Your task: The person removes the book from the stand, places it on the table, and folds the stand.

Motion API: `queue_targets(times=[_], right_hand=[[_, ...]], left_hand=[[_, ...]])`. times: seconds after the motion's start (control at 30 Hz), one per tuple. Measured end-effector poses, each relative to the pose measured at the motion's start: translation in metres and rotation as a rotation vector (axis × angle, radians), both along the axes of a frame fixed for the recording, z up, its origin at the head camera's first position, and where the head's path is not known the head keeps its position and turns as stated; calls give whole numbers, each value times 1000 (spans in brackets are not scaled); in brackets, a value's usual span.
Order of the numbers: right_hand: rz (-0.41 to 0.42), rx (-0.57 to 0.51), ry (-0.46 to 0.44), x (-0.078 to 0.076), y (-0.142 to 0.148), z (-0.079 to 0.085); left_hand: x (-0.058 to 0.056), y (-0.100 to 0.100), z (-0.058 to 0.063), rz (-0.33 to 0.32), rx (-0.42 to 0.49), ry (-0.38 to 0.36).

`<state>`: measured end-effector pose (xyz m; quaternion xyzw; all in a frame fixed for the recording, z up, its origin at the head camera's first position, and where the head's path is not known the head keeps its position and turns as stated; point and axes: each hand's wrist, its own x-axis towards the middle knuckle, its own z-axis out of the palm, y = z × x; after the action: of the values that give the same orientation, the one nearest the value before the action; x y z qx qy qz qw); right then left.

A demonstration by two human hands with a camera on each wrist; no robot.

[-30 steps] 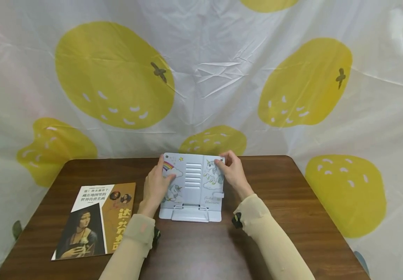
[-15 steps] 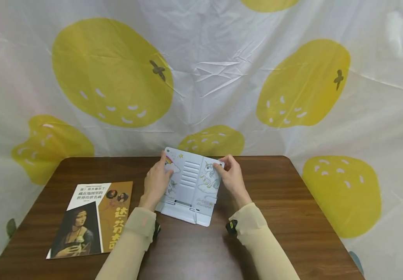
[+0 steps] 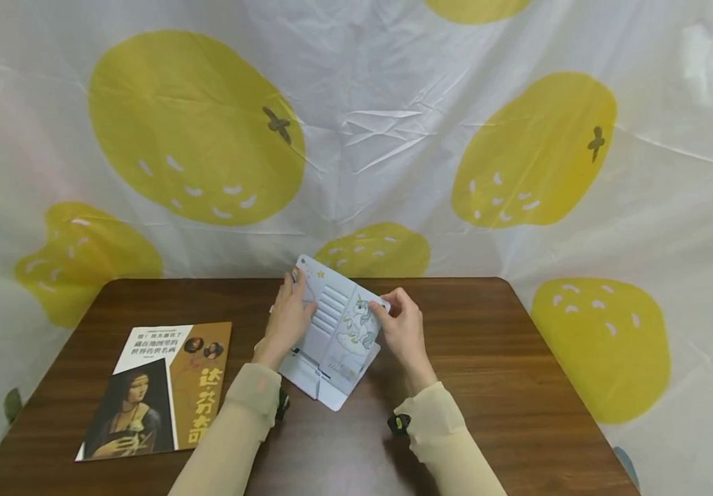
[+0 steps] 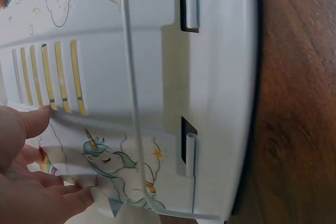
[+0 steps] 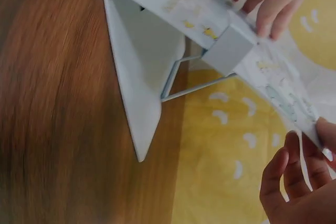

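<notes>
A white book stand [image 3: 356, 331] with unicorn prints and a row of slots stands turned at an angle near the middle of the table. My left hand [image 3: 284, 320] grips its left edge, thumb on the front face beside the slots. At the upper right corner, my right hand [image 3: 402, 334] pinches the panel between thumb and fingers. The left wrist view shows a wire page holder [image 4: 131, 77] across the lower front. Seen from the right wrist, a bent wire prop [image 5: 170, 85] holds the panel tilted above its flat base [image 5: 136, 77].
A book [image 3: 145, 393] with a painted portrait on its cover lies at the left of the wooden table [image 3: 486, 386]. Behind the far edge hangs a white curtain [image 3: 368, 172] with large yellow fruit prints.
The book stand has turned clockwise as seen from above, its lower edge swinging left. Both hands have kept hold of it, the right one coming slightly nearer.
</notes>
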<state>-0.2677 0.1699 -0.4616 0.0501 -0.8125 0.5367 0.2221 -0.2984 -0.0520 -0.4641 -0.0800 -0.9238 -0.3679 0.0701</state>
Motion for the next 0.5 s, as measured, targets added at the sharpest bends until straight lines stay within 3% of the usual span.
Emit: queue_targets(times=[0.3, 0.5], right_hand=[[-72, 73, 65, 18, -14, 4], [-106, 105, 75, 29, -18, 5]], left_hand=[[5, 6, 0, -70, 13, -7], [16, 10, -4, -145, 2, -38]])
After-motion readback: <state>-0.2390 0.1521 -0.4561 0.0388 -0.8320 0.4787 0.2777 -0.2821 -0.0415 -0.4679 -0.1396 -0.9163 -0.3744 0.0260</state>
